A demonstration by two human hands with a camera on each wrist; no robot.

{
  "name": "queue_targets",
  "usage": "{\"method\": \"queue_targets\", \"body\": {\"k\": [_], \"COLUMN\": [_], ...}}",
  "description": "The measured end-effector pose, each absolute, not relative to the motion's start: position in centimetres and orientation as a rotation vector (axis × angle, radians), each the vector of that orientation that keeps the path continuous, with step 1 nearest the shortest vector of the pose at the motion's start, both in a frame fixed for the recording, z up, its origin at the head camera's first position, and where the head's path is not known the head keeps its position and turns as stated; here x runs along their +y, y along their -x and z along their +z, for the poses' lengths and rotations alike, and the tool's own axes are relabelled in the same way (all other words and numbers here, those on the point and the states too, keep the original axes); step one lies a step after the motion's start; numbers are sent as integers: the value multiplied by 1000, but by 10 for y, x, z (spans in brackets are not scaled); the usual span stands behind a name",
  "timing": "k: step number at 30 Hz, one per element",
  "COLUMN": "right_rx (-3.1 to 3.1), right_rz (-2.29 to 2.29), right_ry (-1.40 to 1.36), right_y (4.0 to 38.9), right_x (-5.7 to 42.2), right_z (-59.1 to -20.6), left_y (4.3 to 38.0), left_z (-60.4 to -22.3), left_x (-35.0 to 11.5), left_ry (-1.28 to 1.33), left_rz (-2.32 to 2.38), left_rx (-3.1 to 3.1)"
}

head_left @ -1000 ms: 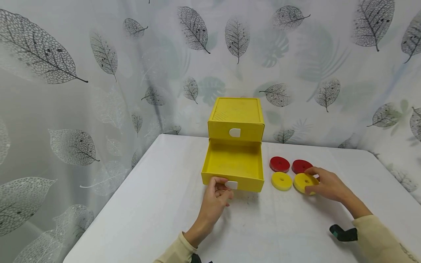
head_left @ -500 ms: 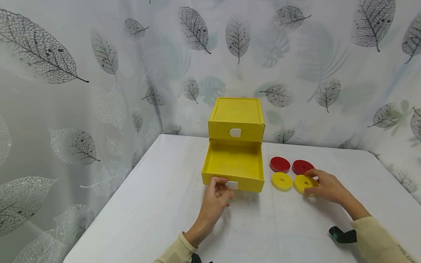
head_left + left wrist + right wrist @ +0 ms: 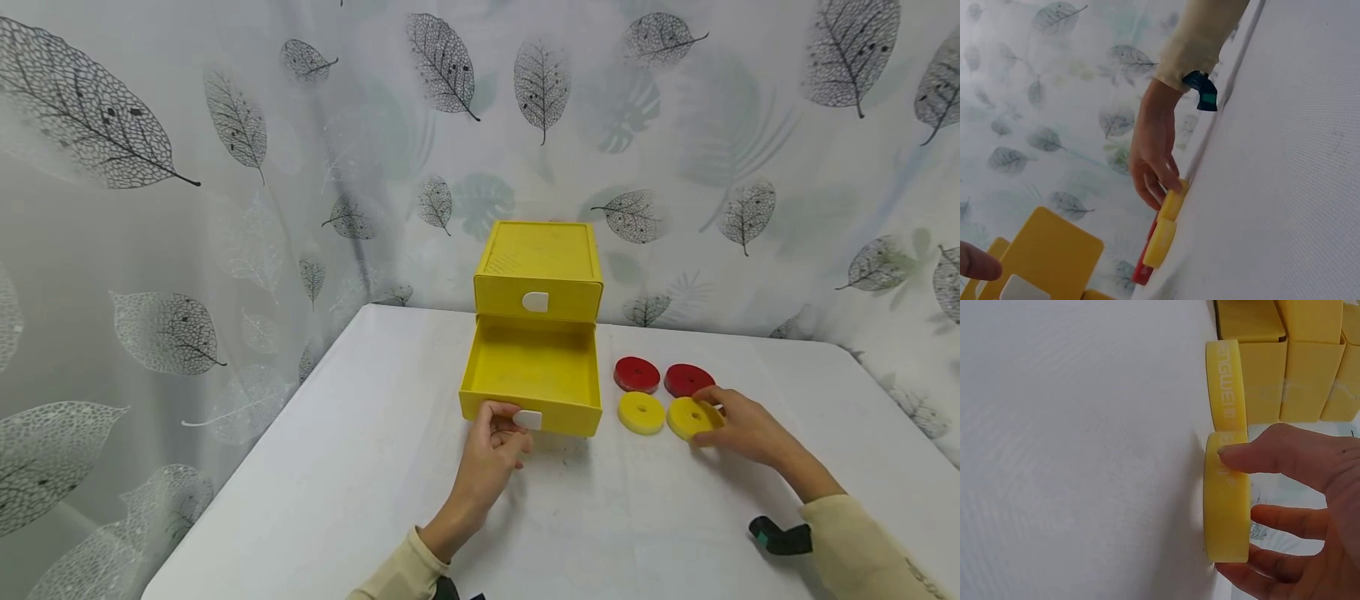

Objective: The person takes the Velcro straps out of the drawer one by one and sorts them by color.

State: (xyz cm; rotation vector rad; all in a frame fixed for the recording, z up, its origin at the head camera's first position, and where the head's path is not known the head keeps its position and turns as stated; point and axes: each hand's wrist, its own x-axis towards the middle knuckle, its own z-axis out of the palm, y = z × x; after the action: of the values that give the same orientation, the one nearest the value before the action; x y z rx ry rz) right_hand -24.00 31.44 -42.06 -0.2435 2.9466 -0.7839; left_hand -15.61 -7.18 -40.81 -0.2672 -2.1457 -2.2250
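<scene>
The lower drawer (image 3: 536, 367) of a small yellow two-drawer box (image 3: 540, 250) is pulled out, its floor bare. My left hand (image 3: 486, 467) holds the drawer's front, fingers beside its white pull tab (image 3: 528, 419). To the right, my right hand (image 3: 742, 427) grips a yellow disc (image 3: 684, 415) with a small centre hole, thumb on the near side and fingers on the far side. White lettering runs round that disc's edge in the right wrist view. A second yellow disc (image 3: 641, 413) lies just left of it. Two red discs (image 3: 637, 375) lie behind the yellow pair.
Everything stands on a white-covered table (image 3: 360, 450). A leaf-print curtain (image 3: 457, 158) hangs behind and along the left side. The upper drawer (image 3: 498, 296) is closed. A dark strap piece (image 3: 780, 536) sticks out from the right sleeve (image 3: 862, 542).
The right hand and its yellow disc have shifted very slightly. The left hand keeps its hold on the drawer, which has not moved.
</scene>
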Motion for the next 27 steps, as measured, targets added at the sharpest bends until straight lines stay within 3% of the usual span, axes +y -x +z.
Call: {"method": "queue_targets", "body": {"k": [27], "right_rx": [3236], "right_rz": [-1124], "right_ry": [337], "right_y": [219], "right_x": [257], "right_z": [-379], "left_y": [196], "left_z": [-399], "left_x": [-67], "left_ry": [324], "left_rz": [-2184], "left_rx": [-2169]}}
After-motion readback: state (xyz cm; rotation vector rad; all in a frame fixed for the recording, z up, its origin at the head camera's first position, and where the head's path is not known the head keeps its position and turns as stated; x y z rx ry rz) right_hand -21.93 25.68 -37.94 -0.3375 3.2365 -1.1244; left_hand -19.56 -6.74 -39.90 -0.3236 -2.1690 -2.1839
